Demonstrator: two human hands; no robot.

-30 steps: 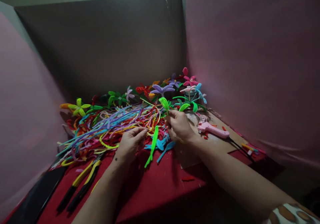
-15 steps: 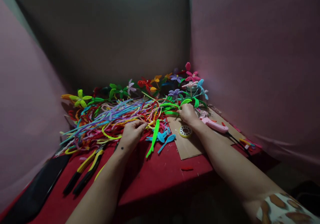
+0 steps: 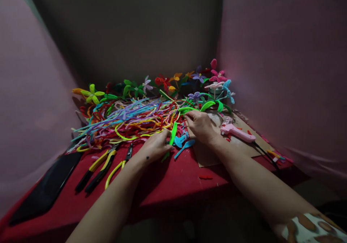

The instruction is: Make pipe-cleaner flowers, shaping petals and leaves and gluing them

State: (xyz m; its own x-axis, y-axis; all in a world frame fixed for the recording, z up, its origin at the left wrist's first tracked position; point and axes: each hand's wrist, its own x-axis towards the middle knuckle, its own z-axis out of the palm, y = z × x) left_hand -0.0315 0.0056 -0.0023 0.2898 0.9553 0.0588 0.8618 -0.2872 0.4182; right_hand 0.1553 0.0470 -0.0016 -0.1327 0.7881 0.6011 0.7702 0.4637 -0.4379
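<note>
My left hand [image 3: 158,143] reaches a bright green pipe-cleaner leaf [image 3: 174,133] on the red cloth. Its thumb and forefinger are apart, one on either side of the leaf, and the thumb crosses its lower part. Blue pipe-cleaner pieces [image 3: 179,142] lie just right of that leaf. My right hand [image 3: 202,125] is over the left edge of the cardboard [image 3: 207,158], fingertips pinched together beside green pipe-cleaner leaves [image 3: 187,109]. What those fingertips hold, if anything, cannot be made out. A heap of coloured pipe cleaners [image 3: 135,118] spreads left of both hands.
Yellow-and-black pliers [image 3: 99,169] and a second yellow-handled pair [image 3: 115,172] lie left, near a flat black object [image 3: 47,189]. A pink glue gun [image 3: 240,133] with a black cord rests on the right. Pipe-cleaner flowers [image 3: 162,80] line the back.
My left hand has moved from the heap's edge to the green leaf, its fingers parting. My right hand has come nearer and left, now covering the round white spool. The view has shifted slightly.
</note>
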